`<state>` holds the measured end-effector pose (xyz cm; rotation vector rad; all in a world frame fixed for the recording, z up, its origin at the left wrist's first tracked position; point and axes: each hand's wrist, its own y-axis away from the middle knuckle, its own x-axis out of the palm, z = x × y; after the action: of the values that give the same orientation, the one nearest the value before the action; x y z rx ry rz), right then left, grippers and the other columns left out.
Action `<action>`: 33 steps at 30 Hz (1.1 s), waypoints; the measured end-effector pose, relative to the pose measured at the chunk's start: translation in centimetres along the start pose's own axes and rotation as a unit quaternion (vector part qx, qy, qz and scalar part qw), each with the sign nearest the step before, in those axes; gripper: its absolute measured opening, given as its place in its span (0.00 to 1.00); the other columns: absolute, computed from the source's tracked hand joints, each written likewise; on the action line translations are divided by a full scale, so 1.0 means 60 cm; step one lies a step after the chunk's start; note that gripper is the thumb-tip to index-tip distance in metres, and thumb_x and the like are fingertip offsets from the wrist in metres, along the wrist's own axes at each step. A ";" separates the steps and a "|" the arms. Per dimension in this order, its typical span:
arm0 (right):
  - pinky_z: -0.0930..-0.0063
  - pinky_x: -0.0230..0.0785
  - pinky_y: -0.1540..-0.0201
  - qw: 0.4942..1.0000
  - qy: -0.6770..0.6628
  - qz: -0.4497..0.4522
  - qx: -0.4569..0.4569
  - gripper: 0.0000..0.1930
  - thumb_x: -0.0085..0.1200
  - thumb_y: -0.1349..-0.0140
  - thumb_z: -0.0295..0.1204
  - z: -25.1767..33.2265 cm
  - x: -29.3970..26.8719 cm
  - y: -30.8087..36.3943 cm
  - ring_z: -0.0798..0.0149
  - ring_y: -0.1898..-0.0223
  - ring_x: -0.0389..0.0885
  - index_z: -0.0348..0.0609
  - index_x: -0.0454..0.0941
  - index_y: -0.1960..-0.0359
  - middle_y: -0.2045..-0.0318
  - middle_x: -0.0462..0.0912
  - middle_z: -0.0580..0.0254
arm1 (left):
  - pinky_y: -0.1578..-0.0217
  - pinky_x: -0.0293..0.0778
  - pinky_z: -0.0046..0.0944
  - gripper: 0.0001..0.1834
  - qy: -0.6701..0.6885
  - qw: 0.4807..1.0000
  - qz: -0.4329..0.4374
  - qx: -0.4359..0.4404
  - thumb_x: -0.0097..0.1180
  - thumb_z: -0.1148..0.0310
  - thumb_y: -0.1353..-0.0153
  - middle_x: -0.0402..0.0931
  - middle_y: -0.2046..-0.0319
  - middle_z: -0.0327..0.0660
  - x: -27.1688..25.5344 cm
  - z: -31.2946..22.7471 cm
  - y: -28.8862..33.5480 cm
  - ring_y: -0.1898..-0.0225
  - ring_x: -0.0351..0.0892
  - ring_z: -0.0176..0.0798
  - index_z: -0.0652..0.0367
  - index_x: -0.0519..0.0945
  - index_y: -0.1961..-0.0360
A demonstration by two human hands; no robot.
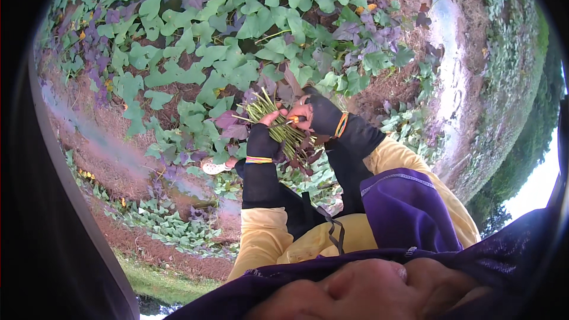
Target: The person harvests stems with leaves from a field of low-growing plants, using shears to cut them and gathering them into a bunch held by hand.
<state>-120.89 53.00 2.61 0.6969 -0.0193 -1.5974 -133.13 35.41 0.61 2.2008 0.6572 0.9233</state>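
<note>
In front of my body I hold a bundle of cut green leaf stems (pixel 289 135), with dark purplish leaves hanging at its lower end. My left hand (pixel 271 120) is closed round the bundle from the left. Against its right side is my right hand (pixel 304 111), fingers bent round a small orange-and-black tool (pixel 296 119); its blade or tip cannot be made out. Black fingerless covers reach over both wrists. Colourful rubber bands (pixel 259 159) circle the left wrist, and orange-yellow ones (pixel 341 124) the right.
Sweet potato vines (pixel 207 53) with green and purple leaves spread ahead of my hands. A pale strip of ground (pixel 443 65) runs along the right, with more vines beyond. My light shoe (pixel 214 166) stands among leaves at the lower left. Purple cloth (pixel 406 207) hangs near my right arm.
</note>
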 end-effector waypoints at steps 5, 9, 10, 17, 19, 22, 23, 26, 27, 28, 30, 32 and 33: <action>0.67 0.67 0.66 0.996 -0.063 -0.001 0.068 0.10 0.59 0.46 0.36 -0.022 -0.006 0.025 0.58 0.72 0.76 0.47 0.80 0.66 0.77 0.78 0.59 | 0.56 0.76 0.33 0.18 0.234 0.959 -0.020 -0.160 0.48 0.68 0.35 0.77 0.56 0.42 0.045 -0.031 -0.023 0.58 0.79 0.34 0.65 0.70 0.46; 0.71 0.69 0.69 0.963 -0.190 -0.008 0.193 0.13 0.63 0.46 0.39 0.043 -0.108 -0.001 0.63 0.74 0.79 0.43 0.79 0.68 0.78 0.80 0.59 | 0.58 0.77 0.39 0.12 0.167 0.976 -0.046 -0.130 0.50 0.69 0.36 0.77 0.62 0.42 0.083 -0.065 -0.014 0.61 0.80 0.40 0.62 0.72 0.53; 0.71 0.69 0.69 0.962 -0.192 -0.014 0.196 0.13 0.63 0.46 0.39 0.042 -0.124 -0.004 0.63 0.74 0.79 0.43 0.79 0.68 0.78 0.80 0.59 | 0.57 0.77 0.40 0.12 0.155 0.982 -0.057 -0.092 0.51 0.69 0.36 0.77 0.62 0.42 0.111 -0.072 -0.014 0.61 0.80 0.41 0.62 0.72 0.54; 0.81 0.60 0.77 0.860 -0.464 0.128 0.171 0.16 0.69 0.51 0.38 0.005 -0.258 -0.048 0.78 0.78 0.69 0.42 0.75 0.73 0.80 0.75 0.73 | 0.48 0.70 0.57 0.22 0.342 0.913 0.159 -0.157 0.52 0.65 0.39 0.70 0.64 0.42 0.251 -0.130 -0.010 0.58 0.73 0.44 0.63 0.69 0.46; 0.80 0.57 0.77 0.837 -0.496 0.188 0.136 0.14 0.68 0.51 0.36 -0.003 -0.278 -0.035 0.78 0.79 0.67 0.43 0.75 0.76 0.81 0.73 0.75 | 0.45 0.67 0.58 0.38 0.426 0.848 0.262 -0.175 0.58 0.52 0.46 0.71 0.60 0.44 0.280 -0.122 -0.013 0.55 0.72 0.49 0.62 0.64 0.39; 0.80 0.56 0.76 0.787 -0.546 0.251 0.136 0.13 0.67 0.49 0.33 -0.013 -0.280 -0.020 0.77 0.77 0.67 0.42 0.73 0.76 0.81 0.71 0.75 | 0.37 0.57 0.56 0.44 0.519 0.765 0.323 -0.200 0.66 0.49 0.54 0.57 0.35 0.49 0.331 -0.133 -0.008 0.34 0.53 0.64 0.53 0.64 0.37; 0.80 0.55 0.76 0.784 -0.547 0.263 0.128 0.14 0.67 0.49 0.32 -0.005 -0.293 -0.021 0.77 0.77 0.67 0.42 0.72 0.76 0.81 0.71 0.75 | 0.36 0.55 0.56 0.43 0.512 0.766 0.360 -0.147 0.67 0.50 0.55 0.54 0.33 0.48 0.343 -0.122 -0.016 0.33 0.51 0.64 0.51 0.66 0.38; 0.79 0.54 0.76 0.818 -0.533 0.186 0.107 0.12 0.66 0.48 0.30 -0.008 -0.340 -0.013 0.78 0.77 0.65 0.43 0.71 0.77 0.81 0.71 0.75 | 0.35 0.52 0.59 0.23 0.496 0.787 0.355 -0.089 0.64 0.56 0.48 0.73 0.49 0.39 0.393 -0.137 -0.043 0.40 0.64 0.56 0.50 0.74 0.53; 0.80 0.56 0.74 0.843 -0.496 0.167 0.126 0.13 0.66 0.49 0.32 -0.002 -0.364 -0.025 0.78 0.76 0.67 0.42 0.72 0.76 0.80 0.72 0.75 | 0.37 0.55 0.58 0.17 0.529 0.772 0.341 -0.086 0.61 0.58 0.45 0.72 0.59 0.35 0.392 -0.128 -0.066 0.49 0.69 0.49 0.50 0.73 0.58; 0.80 0.59 0.72 0.871 -0.464 0.119 0.107 0.14 0.68 0.51 0.35 -0.023 -0.365 -0.036 0.78 0.74 0.69 0.42 0.74 0.74 0.78 0.73 0.74 | 0.39 0.59 0.58 0.11 0.562 0.752 0.333 -0.086 0.58 0.60 0.41 0.72 0.69 0.31 0.399 -0.118 -0.088 0.58 0.73 0.42 0.50 0.72 0.63; 0.73 0.66 0.65 0.962 -0.243 -0.007 0.123 0.17 0.67 0.53 0.38 -0.045 -0.409 -0.074 0.67 0.70 0.76 0.39 0.77 0.68 0.75 0.78 0.64 | 0.50 0.67 0.51 0.07 0.509 0.843 0.159 -0.074 0.51 0.60 0.35 0.61 0.76 0.28 0.399 -0.174 -0.110 0.70 0.65 0.32 0.48 0.68 0.65; 0.63 0.71 0.63 0.931 0.184 -0.306 0.079 0.19 0.62 0.49 0.42 -0.102 -0.462 -0.103 0.50 0.68 0.80 0.41 0.77 0.63 0.73 0.80 0.51 | 0.50 0.65 0.46 0.08 0.485 0.857 0.174 -0.002 0.50 0.59 0.34 0.62 0.75 0.27 0.369 -0.209 -0.151 0.69 0.64 0.30 0.49 0.68 0.63; 0.60 0.72 0.61 0.896 0.223 -0.376 0.081 0.19 0.60 0.48 0.43 -0.118 -0.521 -0.116 0.46 0.66 0.80 0.43 0.77 0.61 0.70 0.81 0.48 | 0.50 0.65 0.44 0.08 0.452 0.875 0.168 0.041 0.49 0.59 0.33 0.63 0.74 0.27 0.350 -0.237 -0.165 0.68 0.65 0.30 0.50 0.68 0.61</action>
<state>-124.52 85.29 7.10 1.2946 0.5180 -2.1373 -132.65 60.93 10.05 1.8898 0.7199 2.1925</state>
